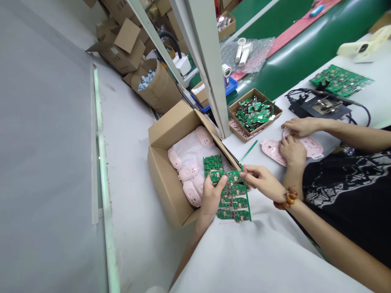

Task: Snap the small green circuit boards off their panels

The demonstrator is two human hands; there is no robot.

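Note:
My left hand [210, 196] grips the left edge of a green circuit board panel [233, 200], thumb on top. The panel carries several small boards and is held over the edge of the white table [262, 252]. My right hand [262, 181], with a bead bracelet at the wrist, pinches the panel's upper right edge. Just beyond the panel stands an open cardboard box [171, 171] with pink plastic shells [191, 183] lying on white padding.
A co-worker's two hands [295, 140] rest on pink shells [313, 145] at the right. A small box of green boards [255, 112], a black fixture [320, 106] and another green panel [340, 79] lie further back. A metal post [210, 69] rises by the table. Cartons crowd the floor.

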